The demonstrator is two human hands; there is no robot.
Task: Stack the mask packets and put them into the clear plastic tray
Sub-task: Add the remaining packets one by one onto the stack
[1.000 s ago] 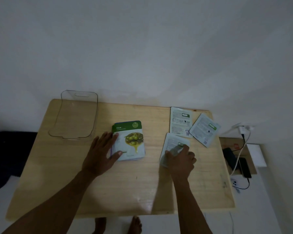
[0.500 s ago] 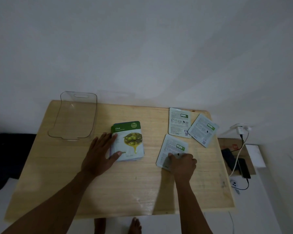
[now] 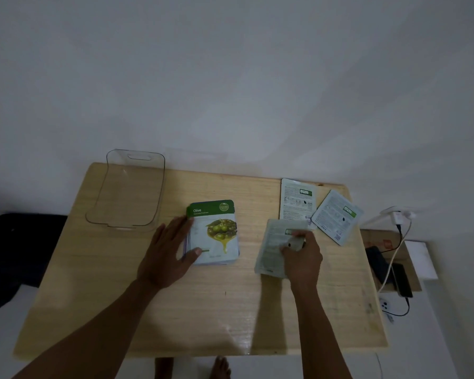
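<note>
A stack of mask packets (image 3: pixel 216 236) with a green "Olive" front lies mid-table. My left hand (image 3: pixel 167 253) rests flat against its left edge, thumb on the lower corner. My right hand (image 3: pixel 301 255) pinches a pale face-down mask packet (image 3: pixel 271 247) whose right side is lifted off the wood. Two more face-down packets lie at the back right, one straight (image 3: pixel 296 199) and one tilted (image 3: pixel 337 216). The clear plastic tray (image 3: pixel 101 214) sits at the table's back left with nothing in it.
The wooden table (image 3: pixel 203 310) stands against a white wall. Right of it are a low box with a dark phone (image 3: pixel 401 279), a charger with cables (image 3: pixel 397 216) and a white block. Dark cloth (image 3: pixel 17 253) lies on the floor at left. Bare feet show below the front edge.
My right hand has slid the nearest face-down packet toward me and closed its fingers on it, raising its right side. My left hand stays on the stack.
</note>
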